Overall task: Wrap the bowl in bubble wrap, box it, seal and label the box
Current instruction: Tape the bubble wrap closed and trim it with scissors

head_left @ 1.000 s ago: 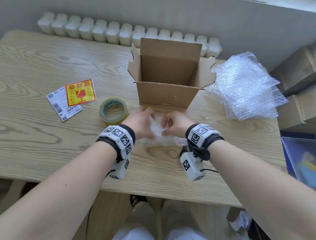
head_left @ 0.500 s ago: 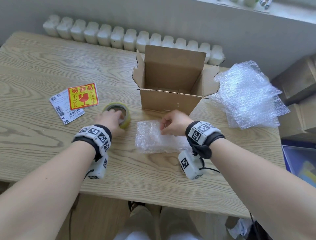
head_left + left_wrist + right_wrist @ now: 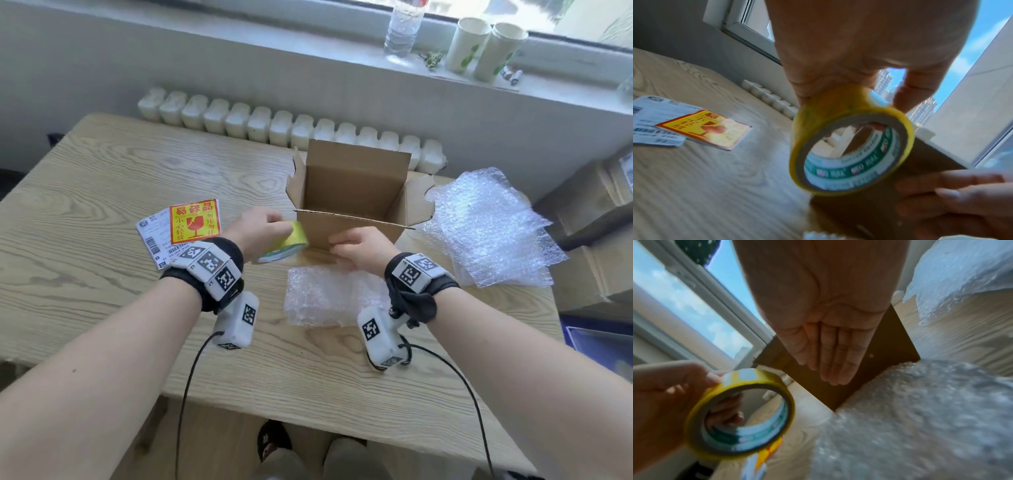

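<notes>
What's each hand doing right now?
Left hand: grips the tape roll, lifted off the table.
Right hand: open, fingers straight, holding nothing.

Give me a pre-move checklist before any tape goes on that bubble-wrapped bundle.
1. Tape roll gripped by left hand: ok.
2. Right hand free to pull tape: ok, fingers straight, holding nothing.
3. Loose tape end found: cannot tell.
4. Wrapped bundle held shut: not ok, no hand is on it.
5. Box open to receive it: ok, flaps up.
6. Labels within reach on the table: ok.
</notes>
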Demonstrator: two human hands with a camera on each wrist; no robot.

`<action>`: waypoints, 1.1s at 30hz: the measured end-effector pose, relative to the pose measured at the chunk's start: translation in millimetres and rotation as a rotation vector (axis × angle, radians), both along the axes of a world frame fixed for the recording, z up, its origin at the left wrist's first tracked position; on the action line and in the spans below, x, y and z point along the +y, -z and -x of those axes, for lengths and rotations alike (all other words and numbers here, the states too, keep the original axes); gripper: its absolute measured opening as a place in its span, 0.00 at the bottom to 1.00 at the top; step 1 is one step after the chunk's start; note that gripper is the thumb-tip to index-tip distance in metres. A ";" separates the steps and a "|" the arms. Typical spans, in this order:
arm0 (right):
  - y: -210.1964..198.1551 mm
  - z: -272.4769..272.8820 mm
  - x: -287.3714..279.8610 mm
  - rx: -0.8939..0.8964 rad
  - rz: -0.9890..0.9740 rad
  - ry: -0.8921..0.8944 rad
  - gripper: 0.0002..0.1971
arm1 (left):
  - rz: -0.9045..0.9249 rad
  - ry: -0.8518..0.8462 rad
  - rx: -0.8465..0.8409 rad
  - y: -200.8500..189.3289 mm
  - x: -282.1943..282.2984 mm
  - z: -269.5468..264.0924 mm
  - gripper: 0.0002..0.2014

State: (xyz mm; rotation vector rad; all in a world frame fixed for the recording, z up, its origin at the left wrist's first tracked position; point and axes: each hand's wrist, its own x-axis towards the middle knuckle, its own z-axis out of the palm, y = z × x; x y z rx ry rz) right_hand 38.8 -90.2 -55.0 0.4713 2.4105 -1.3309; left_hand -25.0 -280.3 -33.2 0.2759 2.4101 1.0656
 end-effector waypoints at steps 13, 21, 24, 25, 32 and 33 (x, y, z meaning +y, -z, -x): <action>-72.6 -15.2 -1.8 0.103 0.232 0.082 0.17 | -0.045 0.122 0.077 -61.3 20.6 -32.7 0.07; -76.8 -21.5 4.3 0.241 0.073 0.191 0.08 | -0.064 0.150 0.092 -73.6 32.1 -42.5 0.08; -77.7 -22.3 4.0 0.225 0.038 0.180 0.10 | -0.072 0.154 0.102 -73.4 35.1 -45.0 0.09; -78.0 -22.7 4.3 0.217 0.017 0.161 0.10 | -0.078 0.153 0.098 -73.0 35.5 -45.7 0.09; -86.8 -31.2 -1.2 0.177 0.029 0.055 0.11 | 0.118 0.162 0.167 -72.0 35.9 -42.4 0.05; -87.1 -32.2 -1.6 0.181 0.053 0.051 0.11 | 0.146 0.158 0.175 -70.5 35.7 -42.0 0.08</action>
